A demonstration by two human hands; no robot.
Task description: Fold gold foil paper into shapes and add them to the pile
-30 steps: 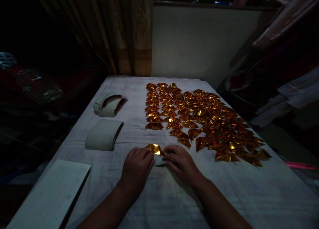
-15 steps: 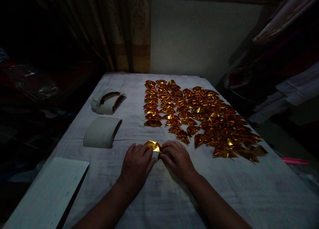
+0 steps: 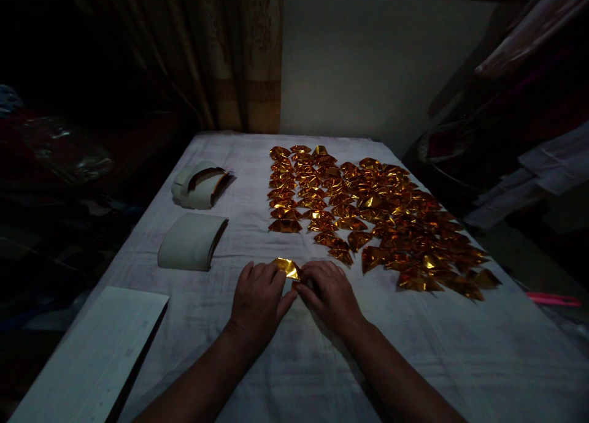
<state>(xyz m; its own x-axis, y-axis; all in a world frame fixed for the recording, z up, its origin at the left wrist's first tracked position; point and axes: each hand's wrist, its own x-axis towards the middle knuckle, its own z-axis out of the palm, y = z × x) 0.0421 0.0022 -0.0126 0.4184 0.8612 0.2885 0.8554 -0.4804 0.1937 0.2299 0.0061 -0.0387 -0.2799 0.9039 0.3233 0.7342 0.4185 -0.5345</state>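
A piece of shiny gold foil paper (image 3: 289, 268), partly folded, is held at both ends between my hands, just over the cloth. My left hand (image 3: 261, 293) grips its left end, with the thumb low and the fingers curled over it. On the other end, the fingers and thumb of my right hand (image 3: 330, 293) pinch the foil. Parts of the foil are hidden behind my fingers. Beyond my hands lie many folded gold foil ingots (image 3: 285, 225), in rows on the left side and crowded together toward the right.
Two curved stacks of pale paper, one plain (image 3: 192, 242) and one with a cut-out look (image 3: 202, 184), lie to the left. A flat white board or box (image 3: 92, 355) is at the near left. A whitish cloth (image 3: 294, 374) covers the table. A wall and curtain (image 3: 248, 61) stand behind.
My left thumb has shifted up and closer to the foil's lower edge. The whole view has moved slightly; both hands still hold the foil.
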